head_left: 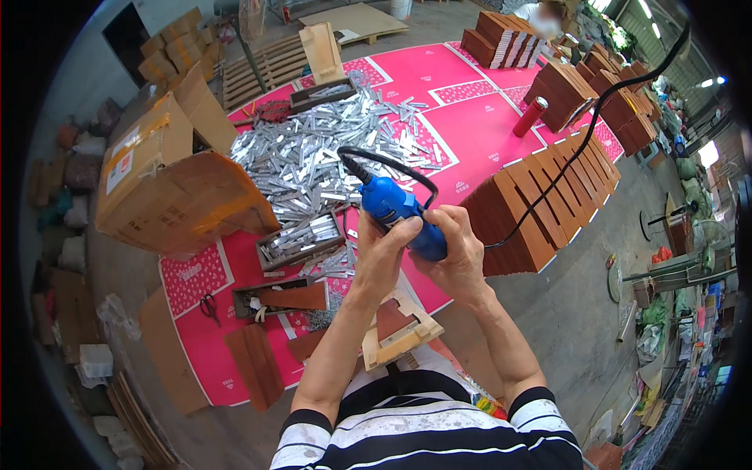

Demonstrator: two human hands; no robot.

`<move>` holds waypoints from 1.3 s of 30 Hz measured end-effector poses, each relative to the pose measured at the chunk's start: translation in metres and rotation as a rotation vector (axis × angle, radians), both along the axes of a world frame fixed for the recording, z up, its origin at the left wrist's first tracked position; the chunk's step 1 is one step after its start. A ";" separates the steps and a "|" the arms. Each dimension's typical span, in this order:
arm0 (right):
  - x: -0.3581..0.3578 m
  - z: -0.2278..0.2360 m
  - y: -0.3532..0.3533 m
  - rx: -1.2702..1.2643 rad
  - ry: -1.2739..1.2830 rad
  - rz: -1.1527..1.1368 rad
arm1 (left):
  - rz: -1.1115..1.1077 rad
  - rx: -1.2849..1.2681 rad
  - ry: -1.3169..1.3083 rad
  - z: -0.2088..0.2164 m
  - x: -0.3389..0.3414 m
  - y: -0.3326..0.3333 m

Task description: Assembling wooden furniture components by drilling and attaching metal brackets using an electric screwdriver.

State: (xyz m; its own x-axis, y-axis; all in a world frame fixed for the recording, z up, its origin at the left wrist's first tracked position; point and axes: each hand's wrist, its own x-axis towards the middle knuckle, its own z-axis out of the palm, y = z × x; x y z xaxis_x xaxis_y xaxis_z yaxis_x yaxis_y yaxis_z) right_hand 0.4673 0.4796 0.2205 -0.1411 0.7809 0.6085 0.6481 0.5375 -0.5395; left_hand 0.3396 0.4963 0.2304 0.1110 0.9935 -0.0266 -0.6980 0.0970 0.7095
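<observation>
A blue corded power tool [394, 205] is held up in front of me between both hands, its cable end pointing up and left. My left hand [381, 254] closes around its left side. On the other side, my right hand [457, 257] grips the lower body with bent fingers. The tool's working end cannot be made out. Its black cable [580, 149] loops over and runs to the upper right. Below my hands, near my waist, is a light wooden jig [403, 342] with a red-brown board piece [392, 317] in it.
A pink-covered table [427, 70] bears a heap of silver metal strips [305, 164]. A cardboard box [168, 184] stands at left, stacked brown boards [501, 219] at right, and a red can [531, 116] beyond. Scissors [208, 308] lie front left. Another person [536, 14] is at the far end.
</observation>
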 end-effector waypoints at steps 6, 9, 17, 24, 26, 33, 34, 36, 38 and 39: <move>-0.006 -0.005 0.000 0.010 0.059 -0.179 | 0.108 0.165 0.266 0.019 0.014 0.013; -0.009 -0.012 0.005 -0.046 0.059 -0.180 | 0.152 0.159 0.289 0.020 0.017 0.026; -0.012 -0.017 0.012 -0.287 0.356 -0.053 | 0.096 0.295 0.473 0.024 0.008 0.023; 0.030 0.004 -0.024 -0.682 1.272 0.454 | -0.178 0.258 0.941 -0.050 -0.078 -0.031; 0.028 -0.001 -0.030 -0.668 1.293 0.496 | -0.309 0.246 1.041 -0.092 -0.103 -0.066; 0.007 -0.008 -0.050 -0.551 1.365 0.456 | -0.392 0.282 0.932 -0.137 -0.102 -0.108; 0.003 -0.012 -0.052 -0.503 1.380 0.446 | -0.409 0.291 0.878 -0.139 -0.100 -0.110; -0.004 -0.024 -0.056 -0.469 1.353 0.439 | -0.466 0.305 0.853 -0.154 -0.098 -0.116; -0.011 -0.034 -0.062 -0.333 1.350 0.474 | -0.474 0.218 0.791 -0.160 -0.097 -0.123; -0.017 -0.034 -0.067 -0.299 1.321 0.442 | -0.470 0.213 0.786 -0.162 -0.097 -0.126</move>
